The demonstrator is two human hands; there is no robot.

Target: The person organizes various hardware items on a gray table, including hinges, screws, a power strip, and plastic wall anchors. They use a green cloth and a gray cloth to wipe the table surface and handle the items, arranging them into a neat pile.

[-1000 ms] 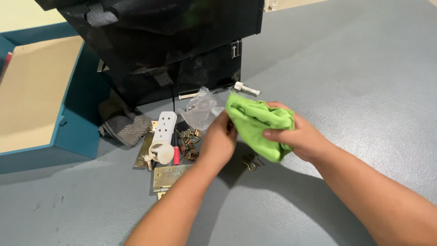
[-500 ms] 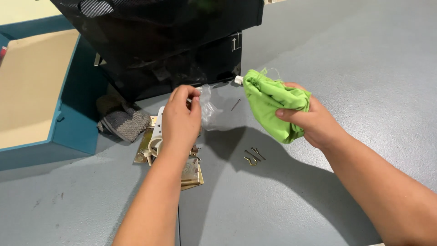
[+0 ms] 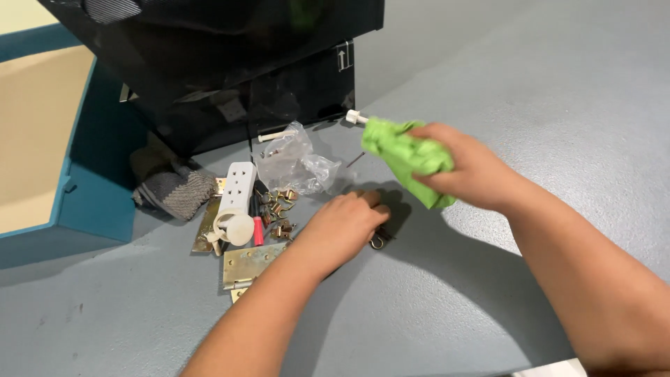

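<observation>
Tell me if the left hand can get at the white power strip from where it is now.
Probably yes. The left hand rests palm down on the grey floor, with the white power strip further left. Only small brass clips lie between; nothing covers the strip.

Green cloth (image 3: 408, 155) bunched, gripped above grey floor.

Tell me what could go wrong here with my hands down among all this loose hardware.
The left hand lies on small metal parts beside brass clips and a hinge plate; sharp edges might nick fingers. The right hand holds a green cloth off the floor; anything loose in its folds could drop and scatter.
</observation>
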